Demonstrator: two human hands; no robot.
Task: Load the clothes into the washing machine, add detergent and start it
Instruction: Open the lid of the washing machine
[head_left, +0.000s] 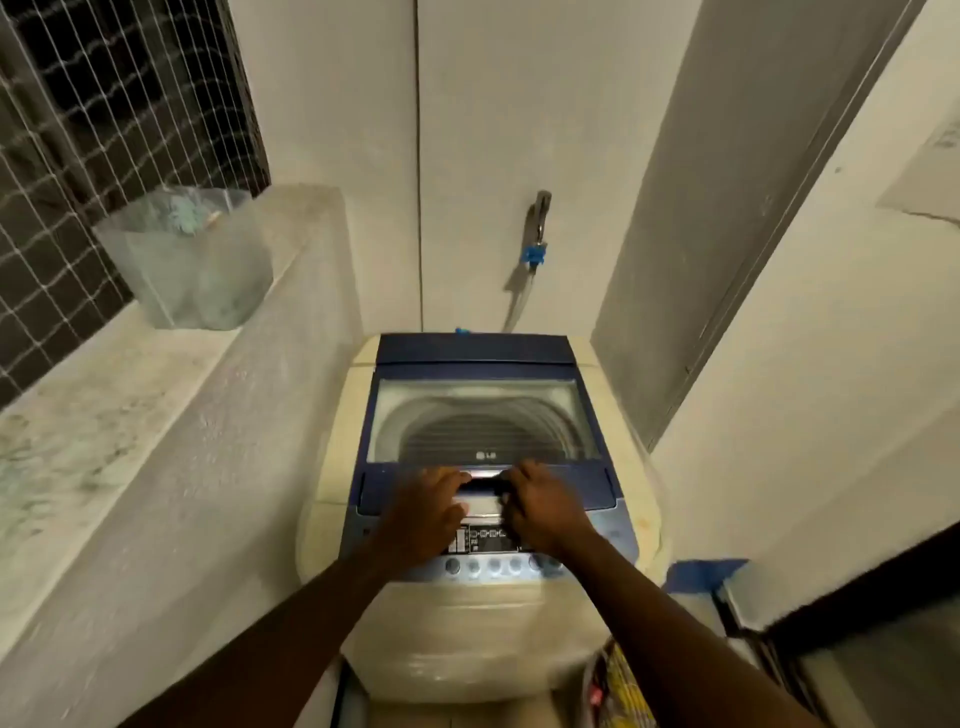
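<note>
The washing machine (483, 499) stood against the wall, its blue glass lid (480, 415) lying closed. The left hand (423, 512) and right hand (545, 512) rested side by side at the lid's front handle (483, 475), fingers curled over its edge. A tap (537, 228) hung on the wall behind.

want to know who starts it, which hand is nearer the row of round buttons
Right. The right hand lies just above the row of round buttons, its wrist over their right end; the left hand sits up-left.

A clear plastic bag (192, 260) sits on the ledge (104, 415) beside netting (78, 130).
</note>
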